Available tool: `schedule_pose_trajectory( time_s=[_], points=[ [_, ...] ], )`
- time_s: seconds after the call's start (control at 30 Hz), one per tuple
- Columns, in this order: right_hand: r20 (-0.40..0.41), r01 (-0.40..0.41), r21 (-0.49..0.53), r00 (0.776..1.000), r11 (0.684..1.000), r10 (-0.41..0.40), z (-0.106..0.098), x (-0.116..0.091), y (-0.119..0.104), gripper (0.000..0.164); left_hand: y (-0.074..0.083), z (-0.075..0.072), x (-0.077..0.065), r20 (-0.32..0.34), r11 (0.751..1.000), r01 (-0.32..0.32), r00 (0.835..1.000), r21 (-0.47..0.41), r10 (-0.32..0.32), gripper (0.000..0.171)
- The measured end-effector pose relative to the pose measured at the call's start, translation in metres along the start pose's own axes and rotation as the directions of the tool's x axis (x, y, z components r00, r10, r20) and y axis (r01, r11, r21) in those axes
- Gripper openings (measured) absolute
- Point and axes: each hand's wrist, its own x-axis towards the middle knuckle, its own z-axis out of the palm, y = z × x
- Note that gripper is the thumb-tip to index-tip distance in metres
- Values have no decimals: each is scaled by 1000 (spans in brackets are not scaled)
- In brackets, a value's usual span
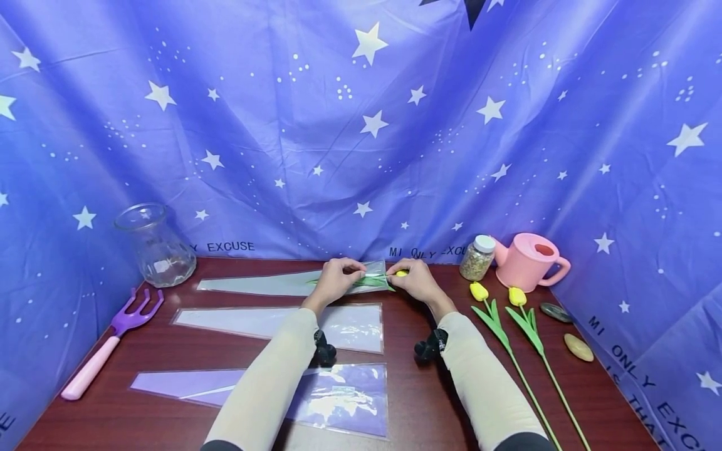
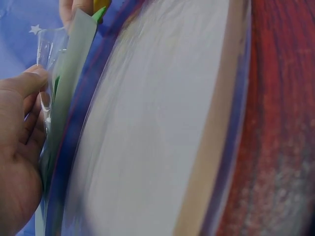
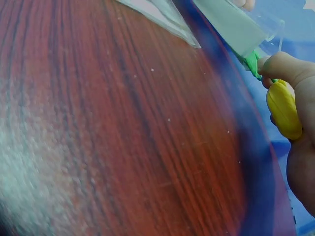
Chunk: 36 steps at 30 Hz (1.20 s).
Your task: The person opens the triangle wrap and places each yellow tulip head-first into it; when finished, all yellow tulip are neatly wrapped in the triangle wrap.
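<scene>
At the back of the table lies a narrow, tapered clear-and-grey flower sleeve (image 1: 254, 285). My left hand (image 1: 337, 280) pinches the clear film at the sleeve's wide end, lifting it from the grey backing (image 2: 74, 64). Just below a yellow tulip (image 3: 284, 109), the thumb and fingers of my right hand (image 1: 416, 280) pinch its stem. The tulip's green leaves (image 1: 369, 282) lie within the sleeve's wide end, while the bloom stays outside, partly covered by the right hand in the head view.
A white sleeve (image 1: 350, 326) and a purple one (image 1: 344, 407) lie nearer. Left are a glass vase (image 1: 169, 257) and a garden fork (image 1: 96, 363). Right are two tulips (image 1: 499, 329) (image 1: 533, 329), a jar (image 1: 477, 258), a pink watering can (image 1: 521, 266) and stones (image 1: 578, 347).
</scene>
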Motion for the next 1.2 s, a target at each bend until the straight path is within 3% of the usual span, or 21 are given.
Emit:
schedule_pose_trajectory(
  time_s=[0.53,0.9,1.2],
  points=[
    [-29,-21,19,999,1000,22,11,-4,8,13,-1,4,-1,9,1000,-12,1000,7,12,10],
    [-42,-24,94,999,995,28,-23,-18,16,25,0,4,-2,8,1000,-3,1000,3,2,10],
    [-21,-37,64,999,997,38,-34,-33,27,30,0,4,-3,20,1000,25,1000,-15,-25,10]
  ],
)
